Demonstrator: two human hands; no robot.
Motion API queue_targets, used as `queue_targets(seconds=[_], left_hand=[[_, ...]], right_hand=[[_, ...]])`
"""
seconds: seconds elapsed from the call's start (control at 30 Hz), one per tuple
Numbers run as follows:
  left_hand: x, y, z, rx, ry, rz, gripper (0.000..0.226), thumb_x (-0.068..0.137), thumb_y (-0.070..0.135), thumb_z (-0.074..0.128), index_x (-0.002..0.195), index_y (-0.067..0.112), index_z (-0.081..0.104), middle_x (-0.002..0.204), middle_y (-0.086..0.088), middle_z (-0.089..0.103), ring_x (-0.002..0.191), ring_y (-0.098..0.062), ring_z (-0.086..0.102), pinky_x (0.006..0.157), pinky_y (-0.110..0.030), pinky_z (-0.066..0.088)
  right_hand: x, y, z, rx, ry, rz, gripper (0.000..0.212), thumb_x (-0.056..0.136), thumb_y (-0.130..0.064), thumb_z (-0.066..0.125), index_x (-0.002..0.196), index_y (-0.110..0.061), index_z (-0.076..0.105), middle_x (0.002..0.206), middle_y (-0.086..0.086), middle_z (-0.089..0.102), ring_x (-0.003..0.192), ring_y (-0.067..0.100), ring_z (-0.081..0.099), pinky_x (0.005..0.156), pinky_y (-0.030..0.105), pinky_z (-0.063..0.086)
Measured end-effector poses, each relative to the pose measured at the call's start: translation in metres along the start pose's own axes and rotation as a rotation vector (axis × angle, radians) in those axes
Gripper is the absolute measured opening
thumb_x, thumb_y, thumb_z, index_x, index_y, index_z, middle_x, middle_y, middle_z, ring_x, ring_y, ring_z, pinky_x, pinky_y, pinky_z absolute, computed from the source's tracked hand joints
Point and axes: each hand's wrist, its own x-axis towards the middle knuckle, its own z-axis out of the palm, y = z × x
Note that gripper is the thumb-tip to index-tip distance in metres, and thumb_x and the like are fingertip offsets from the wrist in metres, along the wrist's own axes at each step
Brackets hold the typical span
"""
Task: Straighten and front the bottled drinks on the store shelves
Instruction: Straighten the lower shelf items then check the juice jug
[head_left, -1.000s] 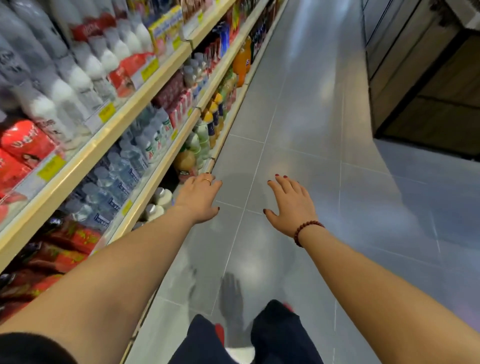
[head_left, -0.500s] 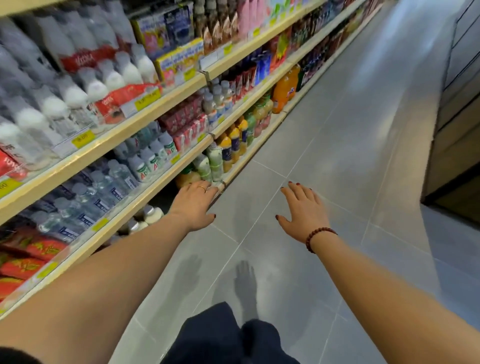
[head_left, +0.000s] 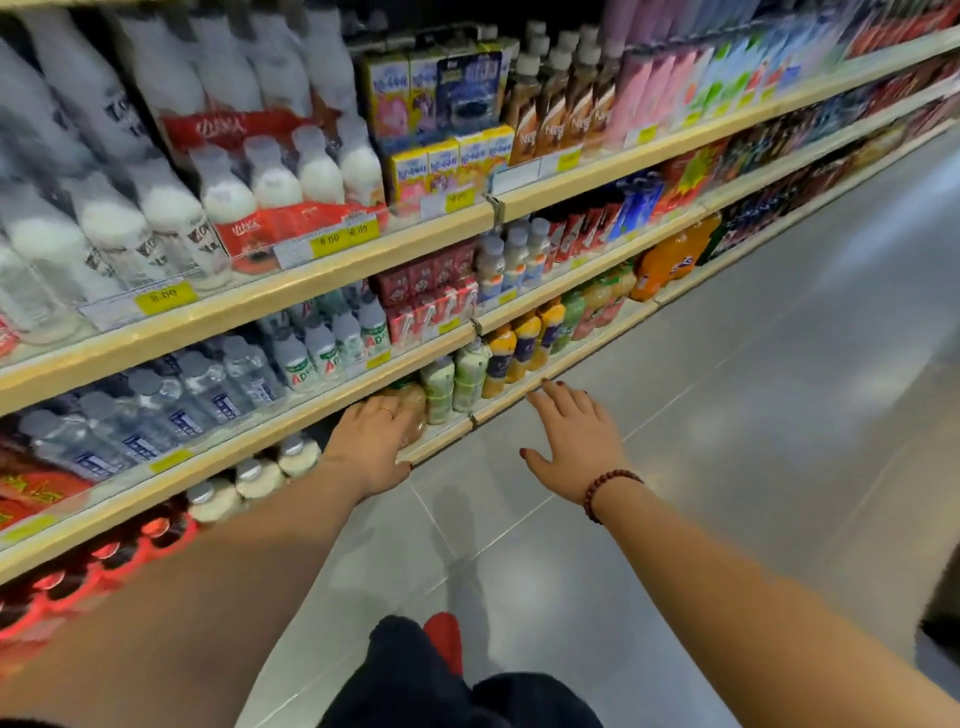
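Upright white milk bottles (head_left: 270, 176) crowding the upper shelf (head_left: 363, 257), clear water bottles (head_left: 208, 384) one shelf below, pale green bottles (head_left: 457, 379) and yellow juice bottles (head_left: 524, 343) fronting the bottom shelf (head_left: 582, 349), orange soda bottles (head_left: 670, 260) farther along.

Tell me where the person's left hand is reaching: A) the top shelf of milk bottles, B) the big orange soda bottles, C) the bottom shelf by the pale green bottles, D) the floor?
C: the left hand lies against a brownish bottle at the front edge of the bottom shelf, beside the pale green bottles.
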Motion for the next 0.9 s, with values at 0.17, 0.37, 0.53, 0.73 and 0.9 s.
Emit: queue_targets(seconds=[0.17, 0.37, 0.53, 0.73, 0.9], left_hand=[[0.024, -0.006, -0.006, -0.059, 0.011, -0.123, 0.069, 0.08, 0.05, 0.062, 0.137, 0.019, 0.041, 0.146, -0.007, 0.038, 0.133, -0.027, 0.035, 0.108, -0.038, 0.03], [0.046, 0.0, -0.005, -0.146, 0.023, -0.365, 0.069, 0.079, 0.048, 0.062, 0.139, 0.021, 0.04, 0.145, -0.004, 0.039, 0.132, -0.025, 0.036, 0.108, -0.036, 0.029], [0.059, 0.034, -0.005, -0.224, 0.017, -0.563, 0.073, 0.08, 0.049, 0.063, 0.142, 0.02, 0.039, 0.146, -0.005, 0.039, 0.135, -0.024, 0.034, 0.109, -0.037, 0.03], [0.064, 0.083, 0.0, -0.285, -0.033, -0.743, 0.075, 0.085, 0.053, 0.058, 0.147, 0.019, 0.031, 0.153, -0.006, 0.033, 0.14, -0.024, 0.03, 0.113, -0.039, 0.03], [0.063, 0.097, 0.006, -0.339, -0.054, -0.797, 0.075, 0.087, 0.051, 0.057, 0.148, 0.018, 0.027, 0.155, -0.008, 0.029, 0.143, -0.026, 0.025, 0.115, -0.038, 0.025]], right_hand=[[0.062, 0.016, -0.004, -0.024, -0.042, -0.122, 0.072, 0.089, -0.05, 0.055, 0.148, -0.02, 0.029, 0.157, 0.005, 0.027, 0.143, 0.025, 0.024, 0.116, 0.038, 0.018], [0.137, 0.033, -0.004, -0.027, -0.074, -0.346, 0.071, 0.089, -0.048, 0.056, 0.148, -0.021, 0.028, 0.158, 0.005, 0.025, 0.144, 0.025, 0.023, 0.116, 0.04, 0.018], [0.186, 0.06, -0.008, -0.006, -0.107, -0.514, 0.072, 0.088, -0.048, 0.057, 0.147, -0.018, 0.031, 0.156, 0.006, 0.029, 0.14, 0.026, 0.028, 0.113, 0.039, 0.025], [0.221, 0.082, -0.007, -0.049, -0.167, -0.675, 0.071, 0.088, -0.047, 0.059, 0.146, -0.017, 0.033, 0.155, 0.008, 0.03, 0.14, 0.028, 0.03, 0.114, 0.04, 0.026], [0.226, 0.069, 0.004, -0.088, -0.221, -0.799, 0.07, 0.086, -0.047, 0.059, 0.145, -0.018, 0.035, 0.152, 0.008, 0.035, 0.136, 0.029, 0.033, 0.112, 0.04, 0.028]])
